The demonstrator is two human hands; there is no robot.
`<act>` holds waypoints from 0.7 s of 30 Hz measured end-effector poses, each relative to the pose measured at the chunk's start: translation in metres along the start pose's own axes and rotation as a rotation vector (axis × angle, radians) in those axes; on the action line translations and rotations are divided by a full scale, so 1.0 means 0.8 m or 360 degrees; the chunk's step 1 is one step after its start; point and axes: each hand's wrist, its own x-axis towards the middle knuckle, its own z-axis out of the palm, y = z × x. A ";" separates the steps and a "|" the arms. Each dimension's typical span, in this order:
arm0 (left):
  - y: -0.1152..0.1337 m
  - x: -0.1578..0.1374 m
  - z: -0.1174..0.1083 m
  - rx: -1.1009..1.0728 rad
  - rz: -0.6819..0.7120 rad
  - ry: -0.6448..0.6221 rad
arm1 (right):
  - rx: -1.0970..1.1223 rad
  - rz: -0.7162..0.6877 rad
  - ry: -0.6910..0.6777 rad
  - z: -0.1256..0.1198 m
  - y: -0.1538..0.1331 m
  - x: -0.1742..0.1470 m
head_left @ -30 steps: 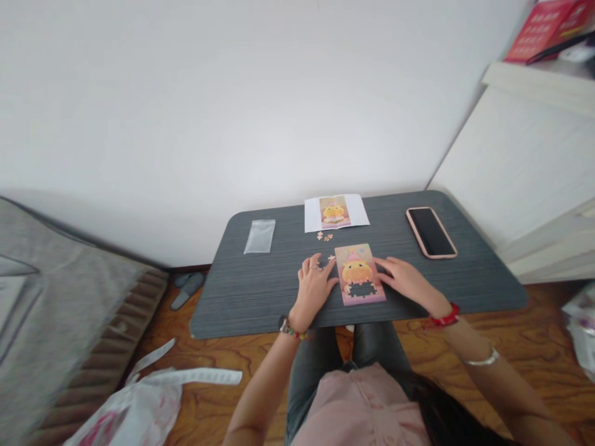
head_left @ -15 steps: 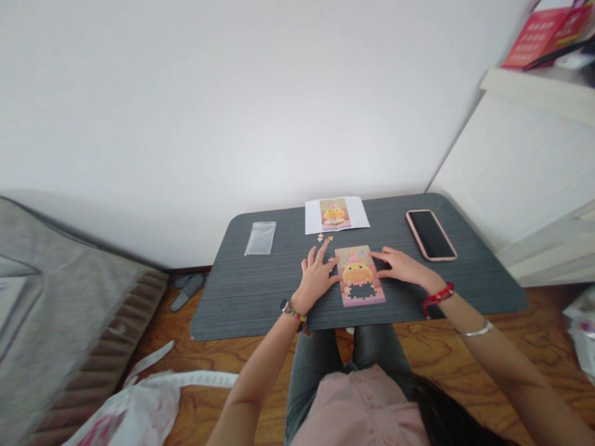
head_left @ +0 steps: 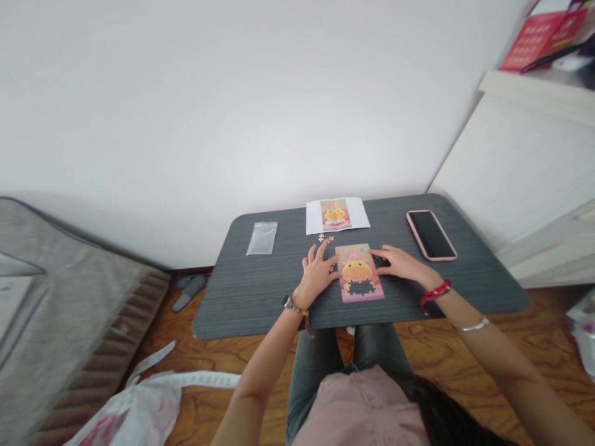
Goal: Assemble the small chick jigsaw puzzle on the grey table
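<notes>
A small jigsaw puzzle (head_left: 357,272) of a yellow cartoon figure with a pink hat lies on the dark table. An irregular gap in its lower half shows the table beneath. My left hand (head_left: 317,274) rests at the puzzle's left edge, fingers spread, thumb and index finger against the side. On the opposite edge, my right hand (head_left: 398,265) touches with its thumb and index finger, which are apart. Loose puzzle pieces (head_left: 321,237) lie beyond my left fingertips, and a few more are partly hidden beside that hand.
Behind the puzzle, a creased white sheet (head_left: 360,214) carries the same picture. A clear plastic bag (head_left: 263,238) lies at the left of the table (head_left: 223,303). To the right is a phone (head_left: 431,235) in a pink case. The white wall (head_left: 260,111) borders the table's back.
The puzzle has shifted slightly away from me, with both hands still at its sides. My left thumb and index finger have moved a little along its left edge.
</notes>
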 end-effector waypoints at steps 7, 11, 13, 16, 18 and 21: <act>0.003 0.002 -0.003 -0.0002 -0.0020 -0.0018 | 0.0032 0.0016 -0.0002 0.000 0.000 0.001; 0.008 0.001 -0.011 -0.0024 -0.0050 -0.0004 | 0.0071 0.0026 0.0071 -0.001 -0.002 -0.003; 0.007 -0.005 -0.018 -0.0039 -0.0077 0.0053 | 0.0109 0.0029 0.0144 -0.003 -0.009 -0.011; 0.002 -0.024 -0.028 -0.0049 -0.0171 0.0176 | 0.0167 0.0015 0.0258 -0.005 -0.034 -0.030; -0.004 -0.040 -0.031 -0.0057 -0.0236 0.0228 | 0.0203 -0.0005 0.0296 -0.002 -0.056 -0.044; -0.015 -0.063 -0.027 -0.0043 -0.0309 0.0273 | 0.0252 -0.0016 0.0320 0.010 -0.091 -0.059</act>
